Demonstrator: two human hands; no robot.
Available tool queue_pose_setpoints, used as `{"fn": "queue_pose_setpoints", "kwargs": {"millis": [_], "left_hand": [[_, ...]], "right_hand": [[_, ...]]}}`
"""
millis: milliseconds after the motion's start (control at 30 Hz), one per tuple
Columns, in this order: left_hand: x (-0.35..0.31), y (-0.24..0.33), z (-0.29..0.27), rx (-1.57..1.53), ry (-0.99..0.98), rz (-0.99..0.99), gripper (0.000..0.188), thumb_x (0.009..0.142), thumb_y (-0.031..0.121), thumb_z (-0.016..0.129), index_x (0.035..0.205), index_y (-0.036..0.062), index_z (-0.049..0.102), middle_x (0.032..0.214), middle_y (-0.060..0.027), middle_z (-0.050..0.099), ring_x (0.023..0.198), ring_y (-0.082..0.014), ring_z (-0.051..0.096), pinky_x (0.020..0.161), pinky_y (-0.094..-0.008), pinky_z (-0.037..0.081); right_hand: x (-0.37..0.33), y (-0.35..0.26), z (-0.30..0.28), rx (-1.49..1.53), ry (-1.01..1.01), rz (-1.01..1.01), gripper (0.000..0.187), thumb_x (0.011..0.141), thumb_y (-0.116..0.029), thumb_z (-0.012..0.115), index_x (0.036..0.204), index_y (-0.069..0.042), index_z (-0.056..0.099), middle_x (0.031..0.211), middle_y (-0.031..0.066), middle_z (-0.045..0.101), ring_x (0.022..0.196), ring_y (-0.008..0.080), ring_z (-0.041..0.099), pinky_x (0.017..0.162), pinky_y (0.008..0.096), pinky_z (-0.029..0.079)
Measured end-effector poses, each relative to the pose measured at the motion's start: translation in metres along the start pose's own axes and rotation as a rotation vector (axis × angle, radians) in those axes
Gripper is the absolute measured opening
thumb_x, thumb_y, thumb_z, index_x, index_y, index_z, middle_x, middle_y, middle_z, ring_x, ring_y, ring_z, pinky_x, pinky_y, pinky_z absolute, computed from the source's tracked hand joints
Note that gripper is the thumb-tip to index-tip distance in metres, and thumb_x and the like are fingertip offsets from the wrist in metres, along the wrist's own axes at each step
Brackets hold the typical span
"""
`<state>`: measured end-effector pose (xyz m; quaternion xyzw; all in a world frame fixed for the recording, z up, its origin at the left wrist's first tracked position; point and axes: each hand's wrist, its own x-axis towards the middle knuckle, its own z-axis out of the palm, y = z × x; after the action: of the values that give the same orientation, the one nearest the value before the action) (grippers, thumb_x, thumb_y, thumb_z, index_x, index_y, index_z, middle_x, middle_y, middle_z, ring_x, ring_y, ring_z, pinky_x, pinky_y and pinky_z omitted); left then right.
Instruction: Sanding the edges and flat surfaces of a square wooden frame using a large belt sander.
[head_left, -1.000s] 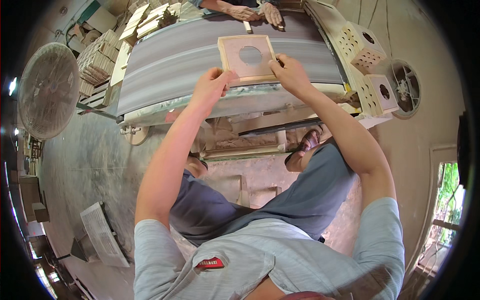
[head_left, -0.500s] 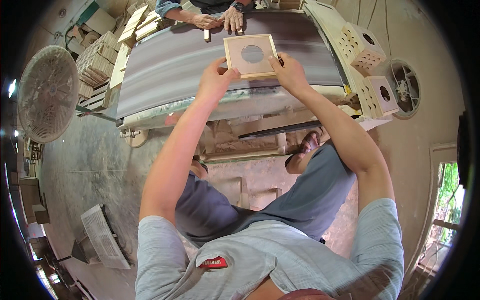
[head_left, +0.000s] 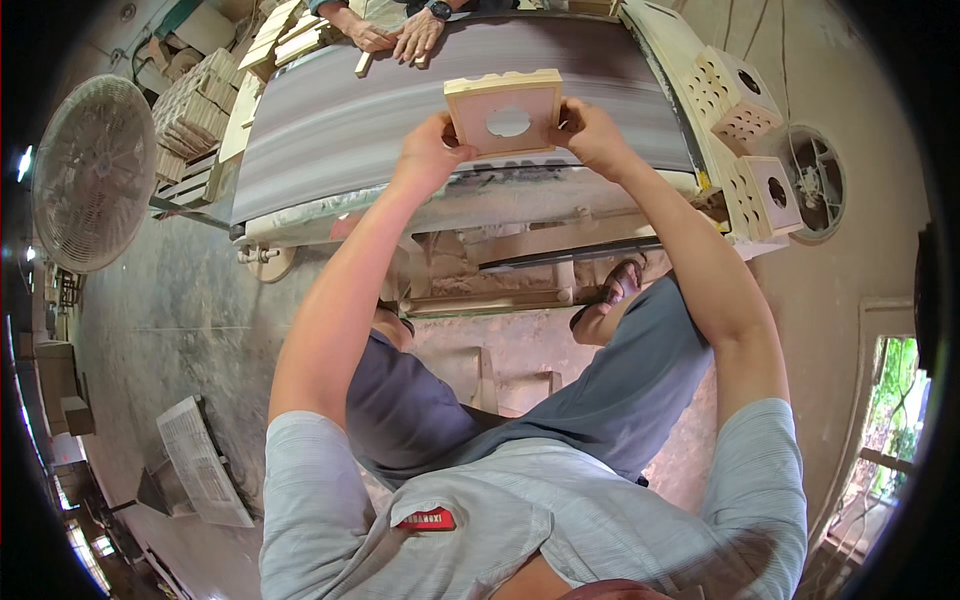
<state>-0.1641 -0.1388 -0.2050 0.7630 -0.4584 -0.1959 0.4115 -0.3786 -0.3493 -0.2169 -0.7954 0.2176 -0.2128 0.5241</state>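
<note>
Between my two hands is a square wooden box (head_left: 478,123) with a round hole in its face and a scalloped far edge. My left hand (head_left: 432,150) grips its left side, thumb toward the near corner. On its right side my right hand (head_left: 590,135) is closed round the edge, the fingers partly hidden behind the wood. The box is tilted over the near part of a wide grey sanding belt (head_left: 350,130); whether its underside touches the belt I cannot tell.
Across the belt, another person's hands (head_left: 400,38) press small wood strips (head_left: 363,64) on it. Two perforated wooden boxes (head_left: 722,95) stand on the right ledge. Stacked wood pieces (head_left: 195,105) and a large fan (head_left: 93,172) are at the left. A roller (head_left: 400,210) edges the belt's near side.
The box has tipped so that its scalloped far side now shows, and my right hand has shifted slightly right. The other person's hands and strips have moved left.
</note>
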Motion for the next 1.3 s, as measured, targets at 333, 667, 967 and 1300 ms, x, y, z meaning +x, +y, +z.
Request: {"fn": "queue_pose_setpoints", "kwargs": {"millis": [333,667,967,1300], "left_hand": [[0.027,-0.010,0.017,0.207,-0.044,0.038,0.049,0.086,0.017,0.088,0.129,0.0038,0.068,0.111,-0.0174,0.079,0.102,-0.0332,0.075,0.092,-0.0432,0.057],[0.024,-0.027,0.002,0.180,-0.018,0.032,0.052,0.085,0.016,0.088,0.131,0.0043,0.068,0.110,-0.0165,0.079,0.102,-0.0324,0.075,0.093,-0.0425,0.057],[0.011,-0.048,-0.032,0.229,-0.012,-0.047,0.055,0.083,0.017,0.090,0.132,0.0039,0.068,0.113,-0.0153,0.078,0.106,-0.0311,0.074,0.095,-0.0409,0.056],[-0.014,-0.008,-0.079,-0.177,0.071,0.168,0.048,0.095,0.015,0.080,0.140,0.0040,0.067,0.126,-0.0103,0.074,0.118,-0.0211,0.068,0.105,-0.0341,0.053]], "right_hand": [[0.006,0.023,-0.003,-0.068,0.002,-0.069,0.036,0.088,-0.003,0.079,0.123,0.000,0.070,0.103,0.0080,0.075,0.093,0.0182,0.068,0.090,0.0328,0.054],[0.005,0.000,0.015,-0.192,0.006,-0.016,0.032,0.091,-0.007,0.080,0.120,0.001,0.069,0.105,0.0122,0.076,0.094,0.0195,0.068,0.090,0.0353,0.054],[0.024,0.007,0.057,-0.136,0.003,-0.063,0.037,0.089,-0.002,0.079,0.125,-0.002,0.072,0.107,0.0134,0.079,0.096,0.0230,0.072,0.093,0.0365,0.056],[0.024,-0.039,0.039,0.139,0.234,-0.214,0.053,0.094,-0.006,0.078,0.144,-0.006,0.061,0.127,0.0094,0.070,0.107,0.0219,0.068,0.092,0.0356,0.059]]}}
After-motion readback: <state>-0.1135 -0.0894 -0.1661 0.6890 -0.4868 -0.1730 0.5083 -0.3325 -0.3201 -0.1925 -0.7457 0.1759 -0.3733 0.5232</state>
